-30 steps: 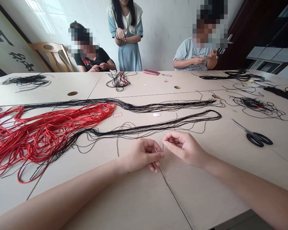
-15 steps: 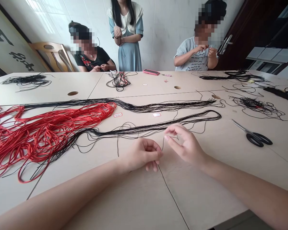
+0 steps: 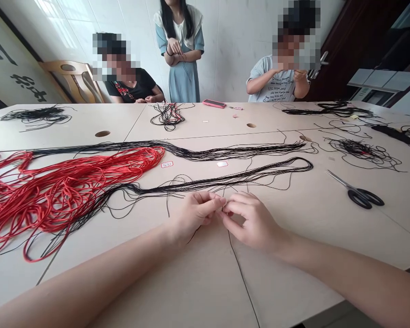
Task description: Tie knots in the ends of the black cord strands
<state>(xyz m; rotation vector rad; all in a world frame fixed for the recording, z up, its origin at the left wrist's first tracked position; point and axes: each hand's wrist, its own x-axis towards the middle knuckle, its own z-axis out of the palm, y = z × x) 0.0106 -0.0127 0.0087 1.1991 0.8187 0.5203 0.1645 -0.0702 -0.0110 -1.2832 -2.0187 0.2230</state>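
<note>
I'm working over the table (image 3: 205, 282), my left hand (image 3: 194, 216) and right hand (image 3: 249, 221) meeting on a thin cord (image 3: 241, 278), a heap of thick cords (image 3: 61, 196) sprawling to my left, scissors (image 3: 358, 197) lying to my right, and a phone (image 3: 214, 104) sitting at the far edge!

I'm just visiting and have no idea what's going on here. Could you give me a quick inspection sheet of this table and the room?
Surface: pale tabletop of joined panels with round holes.
Job's things: thin black cord runs from between the hands toward the near edge.
Clutter: long red cords, black cord bundles, scissors, pink phone.
Hands: left hand and right hand meet at the fingertips, pinching the cord.
Cables: nothing seen.
Surroundings: one seated person, one standing, another in a grey T-shirt.
</note>
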